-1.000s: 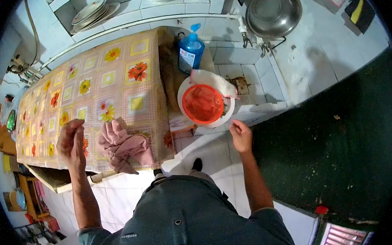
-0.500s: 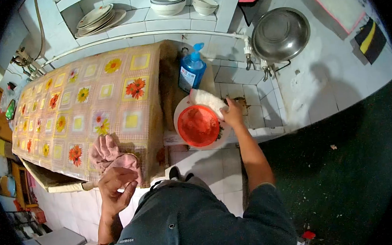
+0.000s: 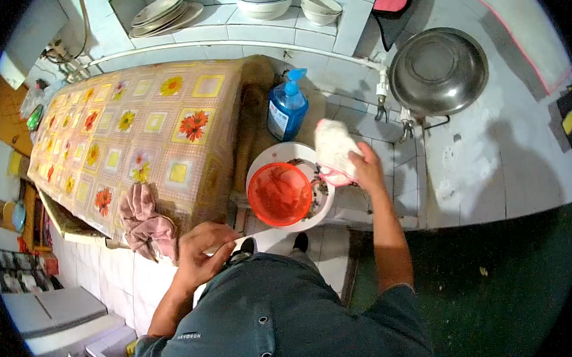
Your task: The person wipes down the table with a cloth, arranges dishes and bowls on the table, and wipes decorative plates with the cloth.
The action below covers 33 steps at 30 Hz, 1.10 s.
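the white cloth (image 3: 333,146) is already in the right hand (image 3: 367,167), fingers closed on it, at the two o'clock edge of the white basin (image 3: 275,153); whether it touches the rim is unclear. the red bowl (image 3: 254,197) sits toward the basin's eight o'clock, untouched, with dark bits (image 3: 316,197) beside it, so the work seems barely begun. the left hand (image 3: 205,250), well apart, curls thumb toward fingers; i cannot tell if it pinches anything.

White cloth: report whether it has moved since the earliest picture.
Yes: gripped in the right hand, the white cloth has shifted to the picture's right, away from the blue bottle.
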Each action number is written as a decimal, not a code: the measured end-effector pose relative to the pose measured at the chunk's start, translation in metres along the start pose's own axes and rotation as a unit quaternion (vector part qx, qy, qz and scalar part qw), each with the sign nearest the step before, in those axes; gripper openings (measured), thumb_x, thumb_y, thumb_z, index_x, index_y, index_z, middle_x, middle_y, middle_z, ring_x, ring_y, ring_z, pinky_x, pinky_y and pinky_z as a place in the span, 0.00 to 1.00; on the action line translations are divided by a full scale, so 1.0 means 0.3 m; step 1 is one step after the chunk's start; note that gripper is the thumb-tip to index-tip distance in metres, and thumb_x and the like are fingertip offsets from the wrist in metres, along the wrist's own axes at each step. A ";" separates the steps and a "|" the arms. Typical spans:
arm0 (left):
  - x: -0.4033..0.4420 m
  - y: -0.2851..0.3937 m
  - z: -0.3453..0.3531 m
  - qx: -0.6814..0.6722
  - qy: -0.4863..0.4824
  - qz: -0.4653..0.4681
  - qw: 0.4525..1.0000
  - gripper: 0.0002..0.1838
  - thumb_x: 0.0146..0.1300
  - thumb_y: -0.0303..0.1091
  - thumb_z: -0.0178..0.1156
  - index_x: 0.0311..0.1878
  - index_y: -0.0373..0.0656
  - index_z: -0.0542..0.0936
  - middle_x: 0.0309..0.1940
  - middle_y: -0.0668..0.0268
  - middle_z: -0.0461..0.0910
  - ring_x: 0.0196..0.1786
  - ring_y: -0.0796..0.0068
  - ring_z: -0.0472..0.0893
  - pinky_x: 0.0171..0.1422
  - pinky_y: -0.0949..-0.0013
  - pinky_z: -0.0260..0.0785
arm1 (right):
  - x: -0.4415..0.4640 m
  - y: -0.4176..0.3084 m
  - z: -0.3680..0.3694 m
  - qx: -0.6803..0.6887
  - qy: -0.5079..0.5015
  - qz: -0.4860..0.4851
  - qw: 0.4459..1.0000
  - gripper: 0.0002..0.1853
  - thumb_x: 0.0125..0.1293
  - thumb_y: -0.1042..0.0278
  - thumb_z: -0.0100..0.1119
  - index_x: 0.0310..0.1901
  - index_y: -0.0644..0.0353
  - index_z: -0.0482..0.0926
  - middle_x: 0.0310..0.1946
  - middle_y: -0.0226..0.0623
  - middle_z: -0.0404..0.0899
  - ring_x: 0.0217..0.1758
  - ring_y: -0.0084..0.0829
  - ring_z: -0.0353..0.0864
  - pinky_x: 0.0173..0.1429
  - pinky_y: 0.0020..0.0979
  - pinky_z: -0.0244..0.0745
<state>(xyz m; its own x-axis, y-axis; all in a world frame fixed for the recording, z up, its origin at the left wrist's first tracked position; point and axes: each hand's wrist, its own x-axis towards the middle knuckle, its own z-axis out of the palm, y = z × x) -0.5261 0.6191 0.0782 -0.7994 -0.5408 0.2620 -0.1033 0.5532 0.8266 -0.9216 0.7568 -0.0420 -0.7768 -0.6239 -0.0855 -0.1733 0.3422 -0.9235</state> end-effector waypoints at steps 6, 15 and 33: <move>0.073 0.013 0.248 -0.032 -0.014 -0.055 0.998 0.06 0.57 0.22 0.64 0.38 0.37 0.84 0.34 0.58 0.83 0.38 0.63 0.82 0.44 0.68 0.73 | 0.042 -0.019 -0.218 0.350 -0.073 0.049 0.933 0.26 0.59 0.70 0.45 0.60 0.67 0.67 0.53 0.42 0.74 0.56 0.37 0.76 0.61 0.36 0.72; 0.075 -0.023 0.382 -0.170 -0.013 -0.242 0.955 0.15 0.62 0.27 0.64 0.52 0.34 0.79 0.43 0.61 0.82 0.44 0.73 0.81 0.50 0.70 0.74 | -0.047 0.040 -0.150 0.590 -0.176 0.154 0.773 0.31 0.51 0.71 0.46 0.62 0.65 0.68 0.57 0.46 0.75 0.59 0.44 0.77 0.63 0.42 0.74; 0.473 0.074 0.595 -0.589 -0.130 -0.285 0.745 0.14 0.69 0.28 0.57 0.56 0.38 0.75 0.46 0.61 0.82 0.46 0.71 0.83 0.55 0.64 0.77 | -0.352 -0.204 -0.216 0.138 -0.086 -0.121 0.979 0.37 0.57 0.62 0.69 0.66 0.63 0.64 0.53 0.39 0.75 0.54 0.31 0.76 0.59 0.33 0.70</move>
<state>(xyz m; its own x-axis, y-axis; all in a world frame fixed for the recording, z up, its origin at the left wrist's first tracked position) -0.7474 0.6677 0.0447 -0.9278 -0.2493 -0.2777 -0.0011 -0.7423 0.6701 -0.8680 0.8473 0.0478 -0.6155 -0.7805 0.1094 -0.1524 -0.0184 -0.9882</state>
